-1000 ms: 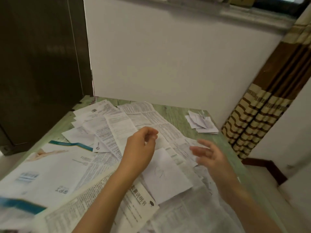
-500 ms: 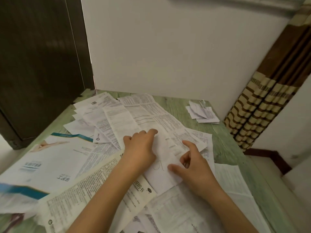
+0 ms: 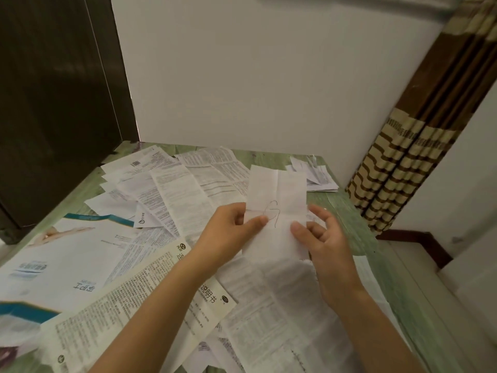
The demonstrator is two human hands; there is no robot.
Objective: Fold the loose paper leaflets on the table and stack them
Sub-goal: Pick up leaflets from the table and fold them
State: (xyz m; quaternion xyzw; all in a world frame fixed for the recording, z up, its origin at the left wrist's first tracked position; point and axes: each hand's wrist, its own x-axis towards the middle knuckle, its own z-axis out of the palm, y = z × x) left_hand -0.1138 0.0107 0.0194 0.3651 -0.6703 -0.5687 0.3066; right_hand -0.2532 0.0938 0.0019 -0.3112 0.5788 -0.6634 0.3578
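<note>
Lifted since half a second ago: the white sheet, then flat on the pile under both hands, now stands clear of the table, creased and bearing a pen scrawl. The left hand pinches its left edge between thumb and fingers. The right hand holds the right edge, thumb on the face, fingers spread behind. The hands are apart with the sheet between them. Loose leaflets cover the green table beneath. A small folded stack lies at the far right corner, near a striped curtain.
</note>
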